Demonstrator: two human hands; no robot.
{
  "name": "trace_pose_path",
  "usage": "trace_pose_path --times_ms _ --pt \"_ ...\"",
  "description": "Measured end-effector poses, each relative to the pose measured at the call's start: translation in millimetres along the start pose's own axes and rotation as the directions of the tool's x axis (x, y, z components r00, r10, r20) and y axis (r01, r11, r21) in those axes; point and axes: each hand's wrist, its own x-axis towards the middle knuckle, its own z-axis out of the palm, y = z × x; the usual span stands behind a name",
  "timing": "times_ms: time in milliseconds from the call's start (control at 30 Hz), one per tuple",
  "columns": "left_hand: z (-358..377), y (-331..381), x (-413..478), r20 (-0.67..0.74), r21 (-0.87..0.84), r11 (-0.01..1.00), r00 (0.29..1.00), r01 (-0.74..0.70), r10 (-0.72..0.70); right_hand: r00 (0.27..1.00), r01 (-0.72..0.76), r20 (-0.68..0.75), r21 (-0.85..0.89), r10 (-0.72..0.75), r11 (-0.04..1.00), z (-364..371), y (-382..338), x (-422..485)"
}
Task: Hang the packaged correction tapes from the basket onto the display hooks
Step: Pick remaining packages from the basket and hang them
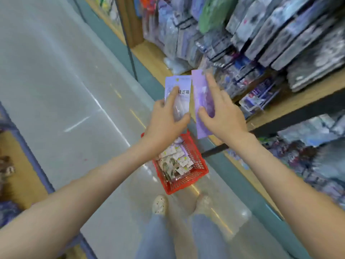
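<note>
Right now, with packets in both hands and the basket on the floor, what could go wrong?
The right hand holds the purple card packet with spread fingers, so it may slip.
The left hand seems to grip stacked pale lilac card packets; one could slide out.
The red plastic mesh basket sits on the floor just ahead of the feet, a trip hazard.
</note>
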Motion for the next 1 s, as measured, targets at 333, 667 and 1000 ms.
trace_pose_path --times_ms 333,667,1000 --pt "4 257 -90 -0.056 -0.056 0.723 0.725 -0.689 0.686 0.824 0.086 -0.566 0.085 -0.022 0.993 -248 19 -146" --pt "69 460 -229 -0.06 -0.07 0.461 0.465 -0.885 0.883 0.677 0.001 -0.735 -0.04 -0.03 0.999 -427 88 -340" --pt "95 612 -246 -0.167 0.024 0.301 0.293 -0.953 0.941 0.516 -0.068 -0.854 -0.114 -0.062 0.991 -566 119 -384"
